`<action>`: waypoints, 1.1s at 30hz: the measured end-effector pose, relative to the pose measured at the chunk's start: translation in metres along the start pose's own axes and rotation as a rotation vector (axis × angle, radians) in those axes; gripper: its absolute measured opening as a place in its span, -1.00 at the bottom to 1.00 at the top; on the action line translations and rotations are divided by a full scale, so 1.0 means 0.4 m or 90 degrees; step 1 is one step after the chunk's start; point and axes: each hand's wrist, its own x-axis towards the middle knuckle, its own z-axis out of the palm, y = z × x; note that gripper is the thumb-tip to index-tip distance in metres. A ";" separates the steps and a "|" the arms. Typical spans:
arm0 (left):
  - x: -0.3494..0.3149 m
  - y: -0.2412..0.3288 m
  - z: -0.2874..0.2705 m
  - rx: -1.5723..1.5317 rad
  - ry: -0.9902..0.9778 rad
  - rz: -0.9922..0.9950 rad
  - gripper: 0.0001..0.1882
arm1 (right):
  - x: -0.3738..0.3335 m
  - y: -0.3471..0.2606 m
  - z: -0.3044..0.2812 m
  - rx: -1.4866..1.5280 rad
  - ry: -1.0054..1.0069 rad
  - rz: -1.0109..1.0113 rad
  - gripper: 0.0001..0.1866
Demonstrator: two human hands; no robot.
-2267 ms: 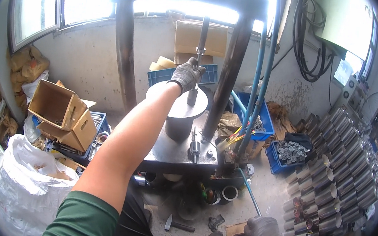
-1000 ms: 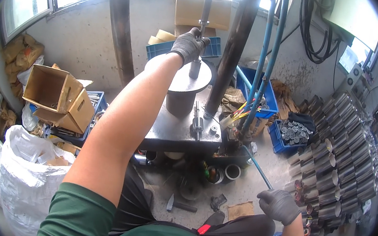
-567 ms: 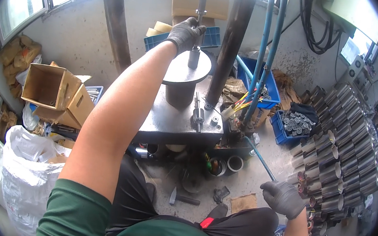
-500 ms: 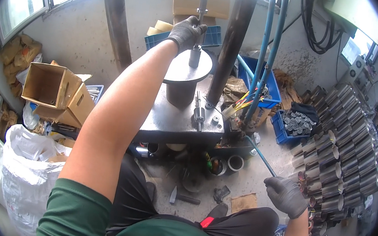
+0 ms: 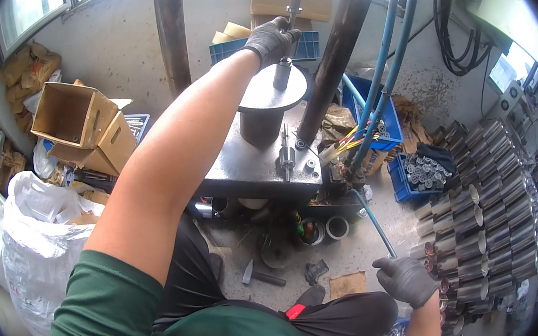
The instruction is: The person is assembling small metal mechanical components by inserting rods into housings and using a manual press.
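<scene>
A: What's the left hand point(image 5: 272, 41) doing?

B: It's gloved in grey, fingers wrapped round an upright metal shaft point(image 5: 293, 9), at twelve o'clock from the middle of the view. A collar shows on the shaft just above the grip.

A: And the right hand point(image 5: 407, 281)?

B: Four o'clock, gloved too, fingers closed round the upper-glove end of a slanting blue lever point(image 5: 375, 224), away from the table.

A: What's under the shaft?

B: A short metal sleeve point(image 5: 281, 76), upright on a round plate point(image 5: 257, 100). That plate caps a thick dark drum point(image 5: 260, 127), which stands on a steel table point(image 5: 235, 169).

A: Anything else on the table?

B: A loose stepped spindle point(image 5: 286, 154) lies near the drum, at about one o'clock and close to the middle, with small rings point(image 5: 310, 165) just beside it.

A: Further out?

B: Dark columns rise either side of the plate: the left column point(image 5: 169, 24) towards eleven, the right column point(image 5: 338, 56) at one. A hammer point(image 5: 263, 277) lies on the floor at six. Stacked metal tubes point(image 5: 478, 222) fill three o'clock, with a blue crate point(image 5: 406, 190) nearer in. Open cardboard boxes point(image 5: 63, 111) sit at nine, and a white sack point(image 5: 41, 248) at eight.
</scene>
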 end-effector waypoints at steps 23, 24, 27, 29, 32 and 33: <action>0.007 -0.018 0.007 0.000 0.000 0.034 -0.51 | 0.320 0.077 -0.265 -0.012 0.707 0.016 -0.87; 0.007 -0.011 0.012 -0.051 -0.016 0.009 -0.50 | 0.338 0.089 -0.286 -0.014 0.693 0.045 -0.83; 0.013 -0.019 0.012 -0.034 -0.004 0.027 -0.52 | 0.393 0.099 -0.332 -0.021 0.642 0.112 -0.74; 0.013 -0.017 0.009 0.024 -0.003 0.034 -0.52 | 0.403 0.084 -0.358 -0.024 0.557 0.195 -0.65; 0.010 -0.031 0.017 -0.025 -0.020 0.025 -0.49 | 0.410 0.075 -0.371 -0.055 0.521 0.225 -0.65; 0.003 -0.042 0.022 -0.047 -0.018 0.065 -0.46 | 0.410 0.079 -0.373 -0.057 0.503 0.236 -0.61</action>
